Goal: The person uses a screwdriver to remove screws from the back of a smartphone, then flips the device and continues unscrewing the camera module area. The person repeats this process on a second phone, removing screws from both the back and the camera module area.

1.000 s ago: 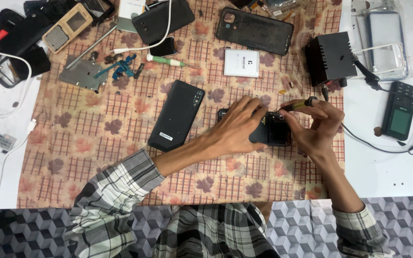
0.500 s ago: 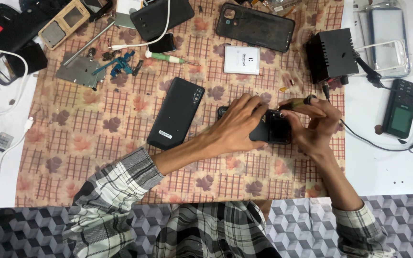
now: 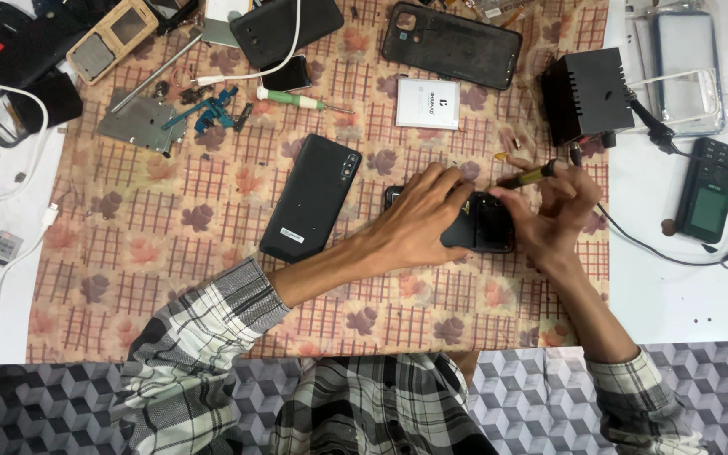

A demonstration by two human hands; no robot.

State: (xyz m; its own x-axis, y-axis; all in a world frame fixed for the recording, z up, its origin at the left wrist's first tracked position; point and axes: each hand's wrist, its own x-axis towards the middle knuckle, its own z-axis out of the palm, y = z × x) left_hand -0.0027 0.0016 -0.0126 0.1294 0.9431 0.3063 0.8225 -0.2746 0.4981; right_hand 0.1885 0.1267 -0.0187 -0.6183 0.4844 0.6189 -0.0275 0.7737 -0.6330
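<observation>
Pressed flat, the left hand point(image 3: 419, 223) spreads its fingers over the near end of a small dark phone point(image 3: 486, 223) lying open on the patterned cloth point(image 3: 170, 253), pinning it rather than closing round it; the right hand point(image 3: 558, 215) is curled in a pen-like grip on a thin tool with a yellowish handle point(image 3: 531, 176), its tip angled down toward the phone's far end. That phone sits on the cloth a little right of the middle of the worktop, between the two hands, partly hidden by them, so what lies inside it cannot be made out. It looks light and stiff, a slim slab that would slide easily on the fabric if not held down, and likely fragile where it is opened; the safest hold seems to be at the long edges and corners, with pressure kept off the exposed middle. Just left of the left forearm lies a black phone back point(image 3: 312, 198), tilted. Farther up the cloth are a white flat battery point(image 3: 428, 103), a green-handled screwdriver point(image 3: 297, 99), a dark phone cover with a camera cut-out point(image 3: 452, 44) and a metal plate point(image 3: 136, 126) with blue bits beside it. A black finned box point(image 3: 587, 93) stands at the cloth's right edge, and a dark handheld meter point(image 3: 708, 200) with its cable lies on the white worktop point(image 3: 684, 286) beyond.
</observation>
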